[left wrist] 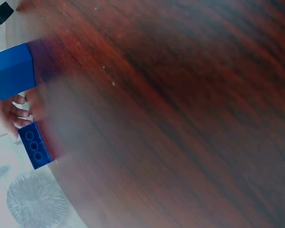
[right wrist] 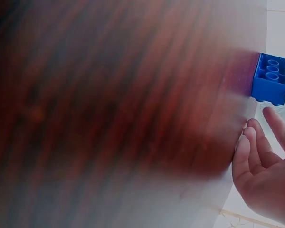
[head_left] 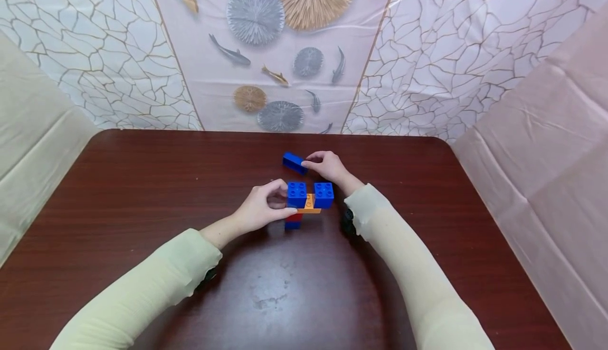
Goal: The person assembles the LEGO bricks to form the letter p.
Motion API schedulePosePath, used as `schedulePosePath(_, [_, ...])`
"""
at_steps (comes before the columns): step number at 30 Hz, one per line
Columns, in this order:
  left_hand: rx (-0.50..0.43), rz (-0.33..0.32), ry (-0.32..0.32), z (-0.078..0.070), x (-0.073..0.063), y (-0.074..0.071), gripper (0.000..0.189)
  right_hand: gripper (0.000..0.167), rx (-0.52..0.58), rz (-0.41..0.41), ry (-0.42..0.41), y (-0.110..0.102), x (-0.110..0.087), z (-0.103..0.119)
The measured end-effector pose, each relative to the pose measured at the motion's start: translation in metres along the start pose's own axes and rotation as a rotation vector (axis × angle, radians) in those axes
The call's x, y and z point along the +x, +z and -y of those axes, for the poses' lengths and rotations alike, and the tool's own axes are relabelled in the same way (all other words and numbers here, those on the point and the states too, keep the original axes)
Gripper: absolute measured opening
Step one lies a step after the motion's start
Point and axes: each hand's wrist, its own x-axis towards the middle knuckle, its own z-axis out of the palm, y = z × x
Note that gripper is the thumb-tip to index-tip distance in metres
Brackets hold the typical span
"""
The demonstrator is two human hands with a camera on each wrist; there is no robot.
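A toy block structure [head_left: 309, 202] stands at the middle of the table in the head view. Two blue bricks top its orange piece; red and blue blocks sit below. My left hand [head_left: 260, 206] grips its left side, thumb in front and fingers behind. The left wrist view catches only the structure's blue bottom block [left wrist: 15, 73] and a sliver of red. Beyond it, a loose blue brick [head_left: 294, 163] lies on its side, hollow underside showing. My right hand [head_left: 330, 166] is at this brick's right end. In the right wrist view, the index finger [right wrist: 278, 126] is nearly straight, just short of the studs.
The dark wooden table [head_left: 142, 181] reaches back to a patterned cloth backdrop [head_left: 285, 65]. Pale cloth panels [head_left: 546, 144] stand along the sides. Dark wrist devices [head_left: 349, 222] show under both sleeves.
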Motion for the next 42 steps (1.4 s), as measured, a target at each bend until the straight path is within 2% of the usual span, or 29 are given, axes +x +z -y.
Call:
schedulePosePath(12, [-0.010, 0.011, 0.011, -0.003, 0.001, 0.001, 0.031, 0.028, 0.041, 0.014, 0.048, -0.011, -0.006, -0.004])
schedulePosePath(17, [-0.004, 0.004, 0.019, -0.002, 0.000, 0.001, 0.030, 0.023, 0.142, 0.009, 0.059, -0.016, -0.010, -0.002])
schedulePosePath(21, [0.009, -0.007, 0.015, -0.001, 0.001, 0.002, 0.029, 0.030, 0.247, 0.021, 0.087, -0.020, -0.014, 0.001])
schedulePosePath(24, [0.015, -0.010, 0.005, 0.000, 0.001, 0.001, 0.029, 0.043, 0.227, 0.022, 0.113, -0.022, -0.017, 0.002])
schedulePosePath(27, [0.023, -0.011, 0.002, 0.000, 0.001, 0.001, 0.029, 0.049, 0.159, 0.026, 0.119, -0.025, -0.020, 0.002])
schedulePosePath(30, [0.029, -0.012, -0.004, 0.000, 0.002, 0.001, 0.029, 0.047, 0.121, 0.026, 0.119, -0.029, -0.023, 0.000])
schedulePosePath(37, [0.036, -0.016, -0.006, 0.001, 0.001, 0.002, 0.029, 0.044, 0.136, -0.011, 0.105, -0.036, -0.030, -0.006])
schedulePosePath(42, [0.037, -0.021, 0.003, 0.002, 0.000, 0.002, 0.030, 0.043, 0.150, -0.024, 0.098, -0.042, -0.039, -0.002])
